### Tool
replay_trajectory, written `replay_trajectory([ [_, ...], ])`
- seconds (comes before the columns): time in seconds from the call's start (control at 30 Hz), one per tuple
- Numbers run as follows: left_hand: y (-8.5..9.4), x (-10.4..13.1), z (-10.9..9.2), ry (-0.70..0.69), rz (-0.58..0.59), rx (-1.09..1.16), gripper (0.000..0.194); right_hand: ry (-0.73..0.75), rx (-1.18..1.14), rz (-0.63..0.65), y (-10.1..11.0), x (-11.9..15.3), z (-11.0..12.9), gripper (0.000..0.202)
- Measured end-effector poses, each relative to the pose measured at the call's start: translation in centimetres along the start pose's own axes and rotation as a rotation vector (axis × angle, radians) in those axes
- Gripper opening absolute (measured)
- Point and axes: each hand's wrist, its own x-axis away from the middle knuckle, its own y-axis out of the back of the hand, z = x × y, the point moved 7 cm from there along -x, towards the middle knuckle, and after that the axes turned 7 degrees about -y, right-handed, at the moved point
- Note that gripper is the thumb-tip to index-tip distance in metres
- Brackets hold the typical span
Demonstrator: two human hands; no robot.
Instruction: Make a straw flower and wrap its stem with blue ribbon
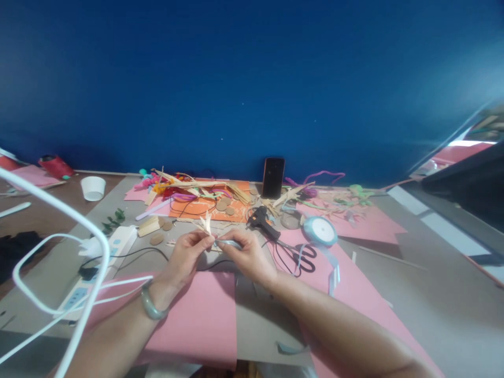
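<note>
My left hand (189, 254) pinches a small bundle of pale dried husk strips (207, 223), whose splayed ends point up above the thumb. Right beside it, my right hand (252, 257) is closed on a short piece of light blue ribbon (233, 243), drawn up against the base of the bundle. The fingertips of both hands almost meet, so exactly how the ribbon goes around the strips is hidden. A black glue gun (264, 223) lies just beyond my right hand. To its right are black-handled scissors (305, 257) and a spool of light blue ribbon (320, 231).
A phone (273, 177) leans upright against the blue wall. Husk strips (197, 184) and colored bits lie over orange paper (189, 209). On the left are a power strip (118, 244), a white cup (93, 188) and a looping white cable (103, 236). Pink paper (205, 325) lies in front.
</note>
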Motion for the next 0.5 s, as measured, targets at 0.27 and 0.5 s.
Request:
replay_trajectory([
  [0.27,0.5,0.2,-0.4,-0.071,-0.046,-0.128,0.019,0.161,0.131,-0.037,-0.4,0.5,0.8,0.014],
  [0.5,0.3,0.5,-0.9,-0.042,-0.087,-0.141,0.027,0.163,0.303,-0.084,-0.6,1.2,1.3,0.015],
])
